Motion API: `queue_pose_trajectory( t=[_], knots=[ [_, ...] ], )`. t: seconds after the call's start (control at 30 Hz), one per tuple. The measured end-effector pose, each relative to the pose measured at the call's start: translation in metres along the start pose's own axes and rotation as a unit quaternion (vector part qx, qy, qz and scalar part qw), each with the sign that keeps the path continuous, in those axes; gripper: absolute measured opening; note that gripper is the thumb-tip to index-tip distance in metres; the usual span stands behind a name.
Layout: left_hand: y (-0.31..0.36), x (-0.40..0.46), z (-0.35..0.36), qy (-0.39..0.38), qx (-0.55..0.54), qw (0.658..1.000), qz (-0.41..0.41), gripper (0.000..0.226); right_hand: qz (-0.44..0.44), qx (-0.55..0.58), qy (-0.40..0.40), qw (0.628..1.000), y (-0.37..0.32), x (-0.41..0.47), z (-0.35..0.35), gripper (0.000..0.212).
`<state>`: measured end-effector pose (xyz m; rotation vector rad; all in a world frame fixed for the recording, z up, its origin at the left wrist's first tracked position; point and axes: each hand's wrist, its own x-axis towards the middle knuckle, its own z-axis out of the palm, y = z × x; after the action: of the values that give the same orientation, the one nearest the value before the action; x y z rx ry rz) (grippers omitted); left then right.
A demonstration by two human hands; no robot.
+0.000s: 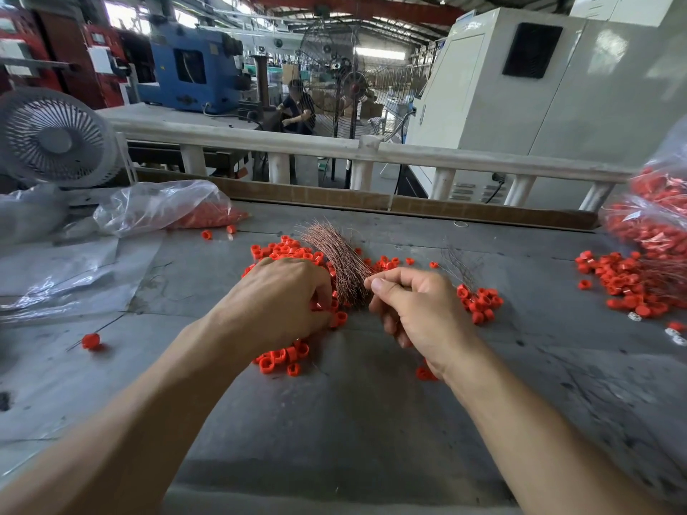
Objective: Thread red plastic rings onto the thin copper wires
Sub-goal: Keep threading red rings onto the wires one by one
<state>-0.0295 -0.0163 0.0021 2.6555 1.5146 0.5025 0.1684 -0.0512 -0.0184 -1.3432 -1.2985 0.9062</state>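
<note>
A bundle of thin copper wires (340,254) fans up and away from between my two hands on the grey table (334,421). My left hand (282,295) curls its fingers round the bundle's lower end, with red plastic rings showing under the fingers. My right hand (416,306) pinches thumb and forefinger together at the right side of the bundle, seemingly on a single wire. Loose red rings (286,250) lie scattered around both hands, and a small cluster (479,302) sits just right of my right hand. A lone ring on a wire (91,340) lies at the left.
A clear bag with red rings (163,208) and a small fan (55,139) stand at the back left. Another bag of rings (654,213) and a pile of threaded rings (628,284) fill the right. A white railing (334,146) borders the far edge. A person works beyond it.
</note>
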Motion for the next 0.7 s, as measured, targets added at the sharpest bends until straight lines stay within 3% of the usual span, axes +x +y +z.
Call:
queue_pose_trajectory(
  t=[0.17,0.37,0.6,0.7],
  knots=[
    [0.001,0.003,0.002,0.084,-0.131,0.987,-0.035,0.018,-0.021,0.013,-0.003,1.000,-0.001,0.001,0.000,0.015],
    [0.011,0.004,0.000,0.129,-0.381,0.915,-0.024,0.025,-0.076,0.075,-0.007,0.994,-0.009,-0.003,0.000,0.014],
    [0.017,0.004,-0.003,0.135,-0.492,0.860,-0.007,0.025,-0.122,0.095,0.003,0.988,-0.015,-0.007,-0.001,0.012],
    [0.018,0.004,-0.002,0.123,-0.506,0.853,0.002,0.025,-0.129,0.101,0.001,0.986,-0.015,-0.007,-0.001,0.011]
  ],
)
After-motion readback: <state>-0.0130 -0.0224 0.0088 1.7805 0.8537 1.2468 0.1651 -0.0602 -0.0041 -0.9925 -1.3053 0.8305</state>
